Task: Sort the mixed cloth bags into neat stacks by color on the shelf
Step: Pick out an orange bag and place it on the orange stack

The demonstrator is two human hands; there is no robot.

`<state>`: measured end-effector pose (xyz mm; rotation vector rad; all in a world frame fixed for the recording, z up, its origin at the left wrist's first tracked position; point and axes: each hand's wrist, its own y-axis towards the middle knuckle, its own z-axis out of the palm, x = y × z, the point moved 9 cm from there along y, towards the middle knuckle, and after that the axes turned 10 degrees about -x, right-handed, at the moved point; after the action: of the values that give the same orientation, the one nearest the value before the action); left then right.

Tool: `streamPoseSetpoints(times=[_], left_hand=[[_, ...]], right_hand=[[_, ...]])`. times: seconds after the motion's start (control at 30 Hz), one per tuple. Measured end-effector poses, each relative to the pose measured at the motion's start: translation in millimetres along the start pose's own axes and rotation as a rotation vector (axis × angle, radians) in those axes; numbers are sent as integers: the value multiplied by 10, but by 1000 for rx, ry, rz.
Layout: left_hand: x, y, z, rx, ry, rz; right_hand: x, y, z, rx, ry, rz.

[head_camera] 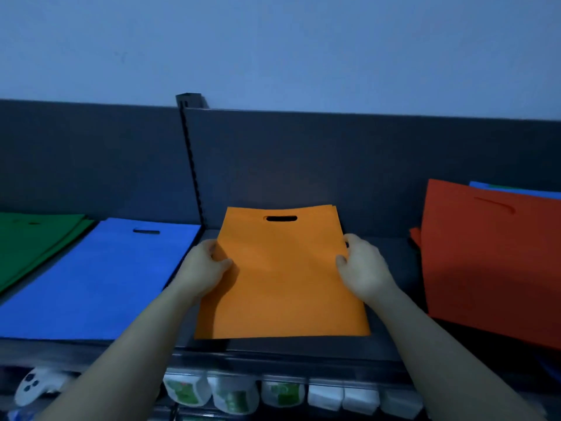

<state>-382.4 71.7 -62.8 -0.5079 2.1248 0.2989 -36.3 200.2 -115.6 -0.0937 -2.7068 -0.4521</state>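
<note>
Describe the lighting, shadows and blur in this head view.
Head view: dim, bluish light; the left hand and right hand cast soft shadows onto the orange bag; the red bags darken toward their lower part; the white packets under the shelf edge are blurred; wide-angle bending curves the shelf back panel.

The orange bag was matt, smooth cloth, as were the blue bag and red bag; the shelf looked dull dark metal.
</note>
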Motion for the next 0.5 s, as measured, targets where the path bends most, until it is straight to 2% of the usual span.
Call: streamPoseSetpoints(times=[0.1, 0.27, 0.5], left_hand=[[211, 68, -39, 45, 93, -23], [472, 172, 9, 110, 190, -20], [486, 246, 32, 80, 299, 116]], right_hand=[[159, -61, 315, 62, -32, 6], [827, -568, -178, 53, -78, -40], [903, -826, -155, 153, -147, -5]])
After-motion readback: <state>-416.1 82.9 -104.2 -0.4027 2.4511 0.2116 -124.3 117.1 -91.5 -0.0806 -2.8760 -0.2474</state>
